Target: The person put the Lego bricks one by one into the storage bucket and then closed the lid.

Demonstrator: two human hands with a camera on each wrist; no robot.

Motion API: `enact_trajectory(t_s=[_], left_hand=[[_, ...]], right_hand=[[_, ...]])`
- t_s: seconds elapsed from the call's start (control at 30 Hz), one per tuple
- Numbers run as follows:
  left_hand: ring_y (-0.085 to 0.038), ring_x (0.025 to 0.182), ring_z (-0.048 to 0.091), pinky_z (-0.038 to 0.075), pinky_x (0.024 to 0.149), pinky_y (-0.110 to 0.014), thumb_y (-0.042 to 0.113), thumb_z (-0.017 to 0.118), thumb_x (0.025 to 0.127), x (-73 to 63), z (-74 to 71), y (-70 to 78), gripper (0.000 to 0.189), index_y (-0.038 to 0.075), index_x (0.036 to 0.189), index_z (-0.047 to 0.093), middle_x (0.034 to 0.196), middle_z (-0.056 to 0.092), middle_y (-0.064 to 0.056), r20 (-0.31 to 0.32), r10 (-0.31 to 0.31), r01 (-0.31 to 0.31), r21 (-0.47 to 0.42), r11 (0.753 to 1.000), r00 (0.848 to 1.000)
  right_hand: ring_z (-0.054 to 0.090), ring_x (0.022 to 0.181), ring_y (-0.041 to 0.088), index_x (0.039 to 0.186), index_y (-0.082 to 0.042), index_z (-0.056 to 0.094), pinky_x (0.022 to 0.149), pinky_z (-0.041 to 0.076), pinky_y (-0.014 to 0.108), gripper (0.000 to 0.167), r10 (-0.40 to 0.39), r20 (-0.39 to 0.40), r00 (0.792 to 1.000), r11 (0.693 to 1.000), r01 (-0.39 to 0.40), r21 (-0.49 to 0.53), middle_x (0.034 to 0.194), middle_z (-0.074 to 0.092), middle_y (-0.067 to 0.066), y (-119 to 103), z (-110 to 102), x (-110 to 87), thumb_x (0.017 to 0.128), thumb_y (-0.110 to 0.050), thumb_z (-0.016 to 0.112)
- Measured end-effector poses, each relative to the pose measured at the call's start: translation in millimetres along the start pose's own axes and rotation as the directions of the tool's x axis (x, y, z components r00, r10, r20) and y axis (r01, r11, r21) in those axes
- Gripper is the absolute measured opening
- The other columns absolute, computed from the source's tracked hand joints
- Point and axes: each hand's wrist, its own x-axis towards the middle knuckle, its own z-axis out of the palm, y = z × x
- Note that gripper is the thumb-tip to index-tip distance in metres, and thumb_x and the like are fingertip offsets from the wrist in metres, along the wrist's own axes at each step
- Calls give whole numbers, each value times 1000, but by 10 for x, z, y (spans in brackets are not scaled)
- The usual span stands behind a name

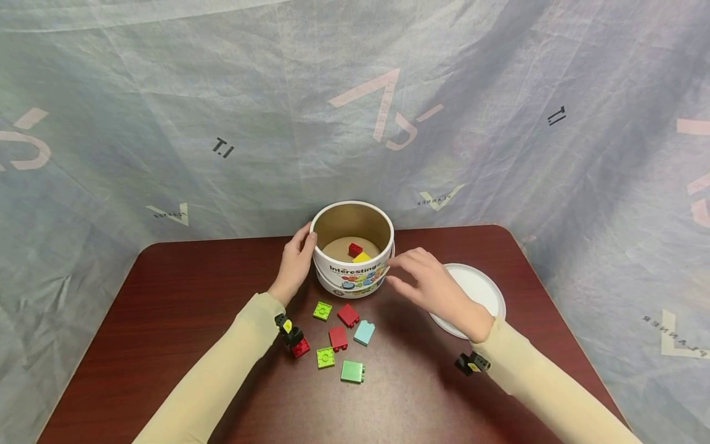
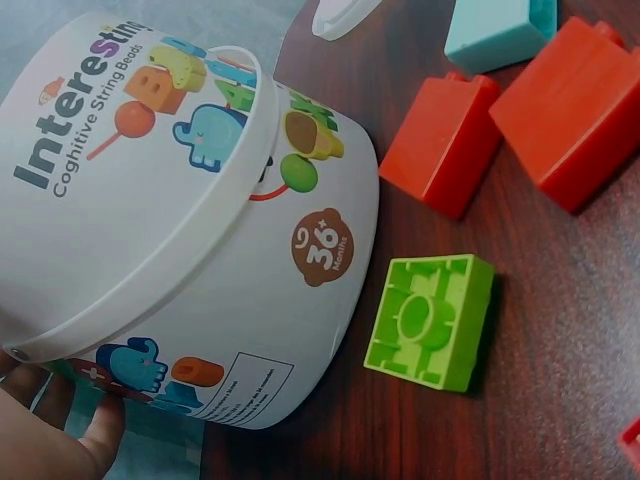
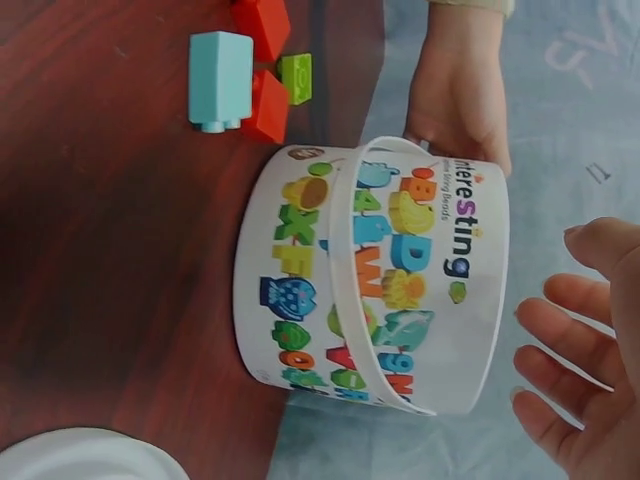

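A white bucket printed with "Interesting" and colourful pictures stands upright near the table's back edge. Inside it lie a red toy brick and a yellow brick. My left hand holds the bucket's left side, thumb near the rim and fingers around the outer wall. To the right, my right hand hovers beside the bucket with relaxed, spread fingers and nothing in them. In front lie red bricks, lime bricks, a light blue brick and a green brick.
A round white lid lies on the dark red-brown table, partly under my right forearm in the head view. Another red brick shows beside my left wrist. Grey printed cloth hangs behind and around the table.
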Motion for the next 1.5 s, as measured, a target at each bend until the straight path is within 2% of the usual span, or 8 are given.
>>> enact_trajectory(t_s=[0.3,0.5,0.7,0.9,1.17,1.37,1.5], left_hand=[[-26,150,39,37,121,-45,30,49,112,-2,-2,-2,52,7,158,44,162,44,-12,4,-2,2,-2,1000,1000],[-26,150,39,37,121,-46,31,48,112,1,-7,-4,53,7,159,43,162,43,-12,10,0,0,-3,1000,1000],[-26,150,39,37,122,-46,32,47,113,2,-7,0,53,8,160,42,163,42,-11,15,-2,2,-5,1000,1000],[-26,150,40,37,121,-45,32,47,113,-2,-5,2,53,8,160,43,163,43,-11,14,-2,2,-6,1000,1000],[-25,150,39,36,122,-46,34,48,112,6,-12,-23,53,10,160,43,163,43,-10,16,9,-9,-31,999,1000],[-26,150,39,36,122,-47,34,48,112,10,-13,-38,54,9,159,43,163,43,-10,18,11,-10,-41,999,1000],[-25,150,40,37,121,-45,33,48,112,0,-8,-31,53,9,160,43,163,43,-10,13,5,-4,-27,1000,1000]], right_hand=[[62,103,19,119,-11,74,91,52,39,31,7,31,1000,1000,-7,7,110,73,1,-12,81,-118,90,-17,82],[63,101,20,117,-10,75,88,54,41,33,-4,31,1000,1000,4,6,108,72,3,-29,149,-181,86,-14,85],[62,100,19,118,-10,74,88,54,40,29,-18,61,998,1000,16,22,108,72,4,-34,242,-244,91,-16,81],[63,100,20,117,-9,74,88,54,40,30,-38,69,997,999,36,34,107,73,5,-49,344,-303,89,-13,82],[63,100,20,116,-6,74,88,55,40,29,-10,126,992,999,5,40,107,72,4,-97,448,-383,91,-19,81],[64,99,19,115,-8,75,88,55,38,27,2,146,989,1000,-4,12,108,72,1,-113,559,-462,92,-21,80],[64,98,19,115,-8,75,86,56,38,28,40,149,988,999,-39,-9,107,72,0,-113,634,-512,92,-22,80]])
